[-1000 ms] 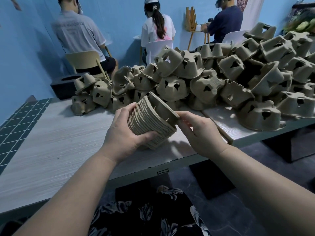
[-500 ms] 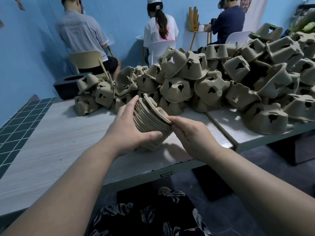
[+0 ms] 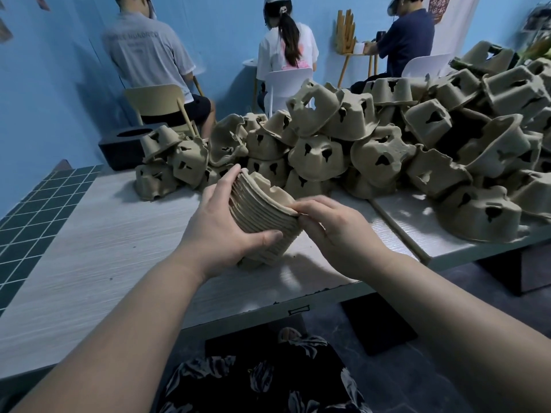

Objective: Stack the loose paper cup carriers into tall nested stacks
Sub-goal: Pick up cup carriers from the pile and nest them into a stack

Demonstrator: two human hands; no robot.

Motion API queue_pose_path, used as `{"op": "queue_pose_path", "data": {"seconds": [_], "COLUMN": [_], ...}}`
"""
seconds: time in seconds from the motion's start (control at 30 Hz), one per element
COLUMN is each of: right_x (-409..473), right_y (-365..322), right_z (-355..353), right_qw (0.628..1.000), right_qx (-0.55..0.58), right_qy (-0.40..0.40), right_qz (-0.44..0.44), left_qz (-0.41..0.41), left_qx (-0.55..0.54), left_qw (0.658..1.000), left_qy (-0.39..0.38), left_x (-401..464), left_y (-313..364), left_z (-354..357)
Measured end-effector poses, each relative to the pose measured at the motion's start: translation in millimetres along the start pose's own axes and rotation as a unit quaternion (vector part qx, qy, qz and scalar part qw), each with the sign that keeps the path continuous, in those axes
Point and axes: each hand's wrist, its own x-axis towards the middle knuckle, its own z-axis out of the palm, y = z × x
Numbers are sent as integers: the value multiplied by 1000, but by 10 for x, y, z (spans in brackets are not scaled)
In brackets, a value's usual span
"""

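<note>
Nested stack (image 3: pixel 262 222) stood tilted near the tabletop (image 3: pixel 89 239) front edge, long axis leaning away-left. Left hand (image 3: pixel 220 228) wrapped its side; right hand (image 3: pixel 337 231) pinched the top rim. Loose carriers (image 3: pixel 372 150) lay heaped beyond, nearer the right hand.

Nested stack of cup carriers (image 3: pixel 262 222): tan molded pulp, ribbed rims packed tight, tilted w/ top leaning right, base on wood table (image 3: pixel 104 234) near its front edge. Loose cup carrier pile (image 3: pixel 372 150): same tan pulp, mostly upside down, dark cutout holes showing, heaped behind & right of stack, spreading along table's far side to right end.
</note>
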Motion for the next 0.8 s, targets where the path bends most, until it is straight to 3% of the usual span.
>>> {"op": "queue_pose_path", "data": {"seconds": [0.17,0.5,0.8], "right_x": [22,448,1238], "right_y": [-105,-578,-1152], "right_z": [51,494,1319], "right_qw": [993,997,986], "right_qx": [57,-25,-37], "right_qy": [-69,-64,-135], "right_qz": [77,-39,-89], "left_qz": [-9,-31,-111], "left_qx": [-62,39,93], "left_qw": [998,997,977], "left_qy": [26,66,154], "left_x": [-83,-356,-372], "left_y": [-187,-518,-1266], "left_z": [-76,-650,-1307]}}
